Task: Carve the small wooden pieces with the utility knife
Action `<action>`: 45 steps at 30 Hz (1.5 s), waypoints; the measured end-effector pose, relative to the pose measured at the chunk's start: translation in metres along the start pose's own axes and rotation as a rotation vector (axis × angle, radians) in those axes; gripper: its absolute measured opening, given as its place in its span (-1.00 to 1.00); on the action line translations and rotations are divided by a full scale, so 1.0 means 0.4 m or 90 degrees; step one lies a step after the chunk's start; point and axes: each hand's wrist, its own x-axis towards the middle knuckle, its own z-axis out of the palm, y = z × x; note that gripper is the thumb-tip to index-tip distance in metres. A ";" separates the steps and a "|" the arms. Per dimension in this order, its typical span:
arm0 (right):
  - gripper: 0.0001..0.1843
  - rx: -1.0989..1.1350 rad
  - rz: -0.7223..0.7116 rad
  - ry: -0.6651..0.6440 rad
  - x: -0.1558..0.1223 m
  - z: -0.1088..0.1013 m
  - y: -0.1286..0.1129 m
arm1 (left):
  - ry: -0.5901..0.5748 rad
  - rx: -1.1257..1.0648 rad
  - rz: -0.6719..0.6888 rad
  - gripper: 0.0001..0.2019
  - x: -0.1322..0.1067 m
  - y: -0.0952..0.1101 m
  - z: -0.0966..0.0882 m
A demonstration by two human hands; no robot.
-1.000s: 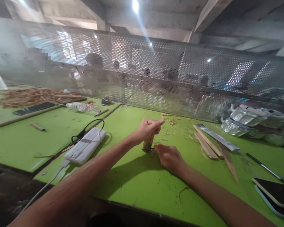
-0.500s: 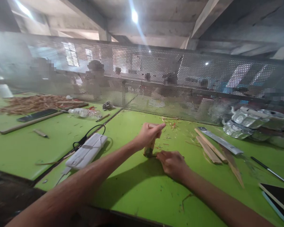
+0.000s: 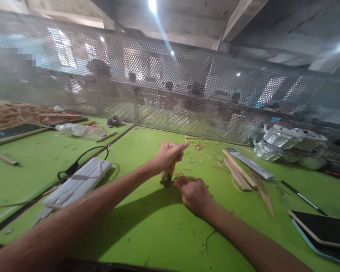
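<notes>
My left hand (image 3: 167, 154) is closed round the top of a short wooden block (image 3: 167, 176) that stands upright on the green table (image 3: 147, 226). My right hand (image 3: 193, 192) is closed just right of the block's foot, fingers curled at its base; what they pinch is hidden. Fine wood shavings (image 3: 197, 145) lie scattered behind the hands.
A white power bank with a black cable (image 3: 78, 181) lies at the left. Wooden strips (image 3: 239, 173) and a metal ruler (image 3: 251, 163) lie at the right, with a dark tablet (image 3: 323, 226) and foil packets (image 3: 289, 145) beyond. A perforated metal screen (image 3: 187, 87) walls the table's far edge; a plastic bottle (image 3: 79, 130) lies far left.
Both hands keep their hold at the block. The camera has swung slightly right and down, so everything has drifted left in view.
</notes>
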 end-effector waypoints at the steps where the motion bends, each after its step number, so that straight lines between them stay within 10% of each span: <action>1: -0.77 -0.007 0.000 0.001 0.000 0.000 -0.003 | 0.005 0.001 0.002 -0.45 0.000 0.001 -0.001; 10: -0.80 0.003 0.050 -0.120 -0.008 -0.017 -0.007 | -0.045 -0.014 0.005 -0.48 0.002 -0.005 -0.017; 17: -0.78 0.004 0.036 -0.008 -0.004 -0.004 -0.002 | -0.028 -0.006 0.005 -0.47 0.009 -0.014 -0.013; 35: -0.73 -0.043 0.028 -0.041 -0.007 -0.015 -0.009 | -0.034 -0.004 0.000 -0.46 -0.005 -0.003 -0.015; 45: -0.64 -0.033 0.105 -0.247 0.027 -0.049 -0.044 | -0.030 0.016 0.006 -0.47 0.001 -0.014 -0.021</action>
